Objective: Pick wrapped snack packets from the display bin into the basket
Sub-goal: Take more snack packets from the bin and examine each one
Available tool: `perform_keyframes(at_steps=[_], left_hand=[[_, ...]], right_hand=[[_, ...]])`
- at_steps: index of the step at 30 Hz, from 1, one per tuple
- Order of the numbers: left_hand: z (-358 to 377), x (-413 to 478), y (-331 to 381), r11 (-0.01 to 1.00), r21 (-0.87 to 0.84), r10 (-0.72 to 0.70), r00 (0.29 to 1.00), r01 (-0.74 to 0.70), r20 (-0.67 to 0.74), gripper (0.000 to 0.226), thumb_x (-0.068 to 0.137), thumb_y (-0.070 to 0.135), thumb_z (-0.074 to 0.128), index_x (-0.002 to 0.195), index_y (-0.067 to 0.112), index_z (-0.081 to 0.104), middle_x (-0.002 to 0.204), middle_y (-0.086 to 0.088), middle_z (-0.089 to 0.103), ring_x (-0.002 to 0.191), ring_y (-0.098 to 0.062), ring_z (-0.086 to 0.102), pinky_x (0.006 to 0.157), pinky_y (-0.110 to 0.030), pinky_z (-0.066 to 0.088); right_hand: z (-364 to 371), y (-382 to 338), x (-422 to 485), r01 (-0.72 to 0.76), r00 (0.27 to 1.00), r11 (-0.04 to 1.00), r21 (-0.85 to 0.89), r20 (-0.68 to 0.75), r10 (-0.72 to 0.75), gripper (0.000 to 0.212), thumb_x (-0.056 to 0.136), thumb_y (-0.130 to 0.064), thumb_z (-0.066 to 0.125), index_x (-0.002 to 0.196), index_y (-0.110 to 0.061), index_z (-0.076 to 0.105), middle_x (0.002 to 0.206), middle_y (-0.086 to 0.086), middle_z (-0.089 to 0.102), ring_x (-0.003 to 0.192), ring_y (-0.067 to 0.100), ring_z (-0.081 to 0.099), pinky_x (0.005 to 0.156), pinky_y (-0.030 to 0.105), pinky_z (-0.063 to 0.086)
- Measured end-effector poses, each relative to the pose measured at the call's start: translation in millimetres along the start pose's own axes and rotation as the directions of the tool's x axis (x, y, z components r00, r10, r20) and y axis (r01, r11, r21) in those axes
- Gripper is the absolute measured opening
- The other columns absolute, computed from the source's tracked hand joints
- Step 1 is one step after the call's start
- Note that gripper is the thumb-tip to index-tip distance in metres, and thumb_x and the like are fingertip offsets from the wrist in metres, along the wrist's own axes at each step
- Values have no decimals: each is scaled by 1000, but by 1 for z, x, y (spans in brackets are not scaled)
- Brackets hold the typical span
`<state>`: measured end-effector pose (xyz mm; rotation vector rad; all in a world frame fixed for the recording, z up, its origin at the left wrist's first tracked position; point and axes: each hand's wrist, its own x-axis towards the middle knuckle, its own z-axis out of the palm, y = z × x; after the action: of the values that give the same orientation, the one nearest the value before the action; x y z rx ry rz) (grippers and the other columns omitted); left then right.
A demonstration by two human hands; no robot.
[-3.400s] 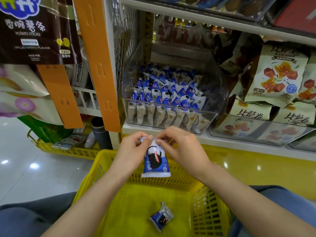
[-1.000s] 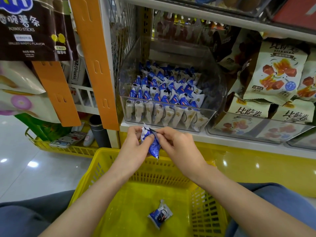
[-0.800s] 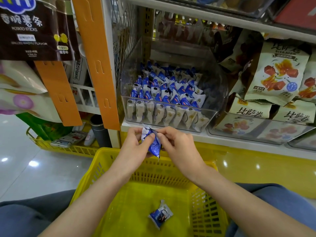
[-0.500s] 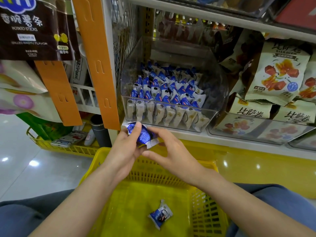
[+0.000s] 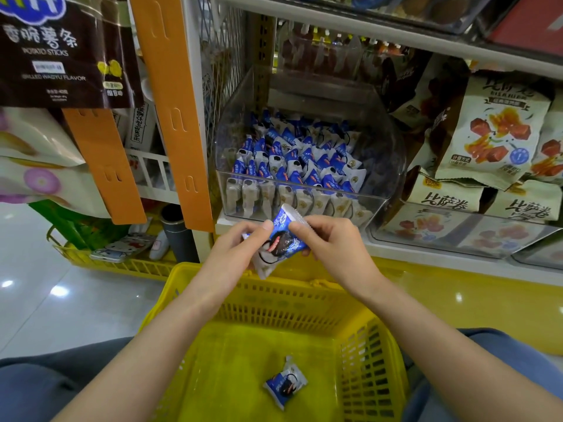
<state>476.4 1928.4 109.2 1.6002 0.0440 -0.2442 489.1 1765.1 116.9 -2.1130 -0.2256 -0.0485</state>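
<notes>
A blue-and-white wrapped snack packet (image 5: 280, 242) is held tilted above the far rim of the yellow basket (image 5: 374, 354). My left hand (image 5: 240, 254) pinches its left side and my right hand (image 5: 332, 245) pinches its upper right corner. Another packet of the same kind (image 5: 285, 383) lies on the basket floor. Behind the hands, the clear display bin (image 5: 387, 166) on the shelf holds several more blue-and-white packets (image 5: 297, 159).
Larger snack bags (image 5: 499, 138) fill the shelf to the right of the bin. An orange upright (image 5: 173, 111) and hanging potato-stick bags (image 5: 61, 53) stand at the left. A second yellow basket (image 5: 122, 263) with small items sits on the tiled floor at left.
The packet has been turned between both hands from an edge-on, crumpled pose to face up and tilted. The right hand has closed back onto its corner. The packet in the basket has not moved.
</notes>
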Motion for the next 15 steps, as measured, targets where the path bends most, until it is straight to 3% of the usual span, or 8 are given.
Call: perform_keyframes(at_steps=[2,5,7,10,12,15], left_hand=[[-2,-1,3,1000,5,21,998,-21,56,35,71,54,54,79,21,64,84,2,71,79,-7,66,72,-22,51],[-3,-1,4,996,78,34,993,-43,115,28,79,47,56,81,21,66,79,10,71,73,2,63,61,-8,45],[0,-1,4,994,92,35,987,-49,154,17,91,30,52,91,21,67,76,14,72,71,5,64,60,-5,43],[6,-2,4,991,107,55,983,-74,175,20,97,17,42,92,18,62,55,22,63,55,12,56,51,-2,36],[4,-1,4,993,95,57,986,-72,155,21,97,20,43,94,15,63,65,17,67,61,7,57,58,-6,39],[-3,1,6,999,-29,38,985,-34,171,18,93,27,50,100,19,64,91,6,73,86,-5,67,75,-15,50]], right_hand=[[-4,-2,3,-22,1000,999,42,-20,23,19,88,-29,60,70,-28,68,50,-3,58,44,1,48,47,15,38],[-8,-4,4,-27,998,995,99,-53,32,17,85,-28,63,69,-28,69,53,1,64,42,2,50,42,13,41],[-7,-5,2,-9,997,998,65,-79,15,16,83,-31,65,68,-31,67,56,0,66,41,3,51,40,13,43],[-4,-6,0,65,988,997,-53,-134,-71,20,83,-33,65,64,-37,62,57,-5,64,40,6,52,37,16,43],[-4,-8,2,123,976,980,-154,-159,-147,20,84,-35,63,64,-34,60,50,-6,60,42,7,53,37,16,41],[-3,-16,11,191,967,945,-267,-116,-228,20,85,-38,57,70,-26,61,55,-8,60,51,11,57,41,21,43]])
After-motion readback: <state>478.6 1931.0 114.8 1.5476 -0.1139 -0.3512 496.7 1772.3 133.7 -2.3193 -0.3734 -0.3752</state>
